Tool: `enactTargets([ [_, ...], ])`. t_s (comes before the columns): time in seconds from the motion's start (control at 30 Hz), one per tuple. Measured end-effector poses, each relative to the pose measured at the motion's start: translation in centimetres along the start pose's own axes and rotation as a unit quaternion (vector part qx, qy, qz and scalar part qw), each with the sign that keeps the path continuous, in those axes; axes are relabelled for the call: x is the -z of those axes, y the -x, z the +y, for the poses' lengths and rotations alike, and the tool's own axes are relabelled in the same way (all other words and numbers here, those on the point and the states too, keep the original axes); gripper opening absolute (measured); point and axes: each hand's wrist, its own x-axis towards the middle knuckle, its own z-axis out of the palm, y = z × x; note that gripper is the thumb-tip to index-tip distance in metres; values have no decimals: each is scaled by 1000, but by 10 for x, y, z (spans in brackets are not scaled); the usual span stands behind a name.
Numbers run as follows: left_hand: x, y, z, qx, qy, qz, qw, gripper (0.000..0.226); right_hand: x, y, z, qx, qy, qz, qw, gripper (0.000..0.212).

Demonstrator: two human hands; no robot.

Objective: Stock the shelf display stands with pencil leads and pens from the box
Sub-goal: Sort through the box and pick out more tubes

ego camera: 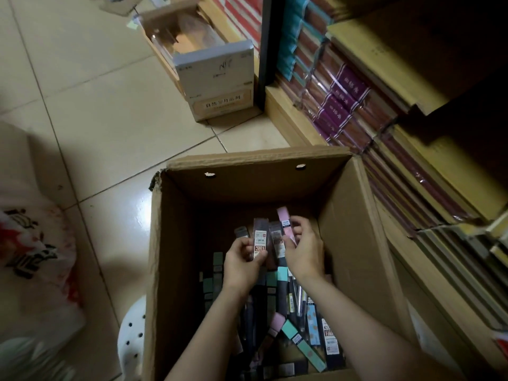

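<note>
Both hands are down inside the open box (349,229), gathering flat packs into a fan so several can go to the stands in one trip, I'd guess. The left hand (240,266) has its fingers (259,255) curled round a dark pack (260,240) with a white label, held upright with other dark packs bunched just behind it. The right hand (305,254) pinches a pink pack (286,224) between thumb and fingertips, tilted and touching the right side of the bunch (likely being added to it). Neither hand is slack or spread.

The rest of the stock, green, pink and dark packs and some clear pens (301,298), lies loose on the box bottom beneath the wrists. The box stands on the tiled floor (82,105), close against the shelf (412,188) of wrapped notebooks.
</note>
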Motion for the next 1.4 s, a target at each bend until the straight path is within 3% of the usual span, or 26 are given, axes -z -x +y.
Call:
enactTargets([
  [0.13, 9, 32, 48, -63, 43, -60, 995, 63, 35, 16, -34, 81, -48, -52, 994, 83],
  [0.3, 8, 74, 134, -176, 17, -144, 974, 90, 108, 30, -91, 161, -12, -94, 982, 80],
  [0.37, 5, 90, 171, -206, 21, -180, 962, 92, 148, 37, -120, 211, 14, -70, 975, 76],
  [0.53, -12, 129, 268, -302, -26, -277, 912, 87, 252, 69, -181, 288, 41, 75, 954, 69],
  [0.8, -41, 180, 336, -263, 43, -392, 881, 80, 352, 120, -224, 318, 97, 210, 919, 49],
  [0.93, -51, 193, 358, -236, 100, -415, 873, 78, 402, 129, -236, 321, 100, 274, 901, 43],
  [1.1, -66, 191, 374, -260, 98, -409, 869, 74, 456, 122, -243, 312, 148, 382, 857, 33],
  [1.4, -94, 184, 362, -264, 52, -425, 864, 77, 457, 86, -235, 283, 212, 379, 855, 22],
])
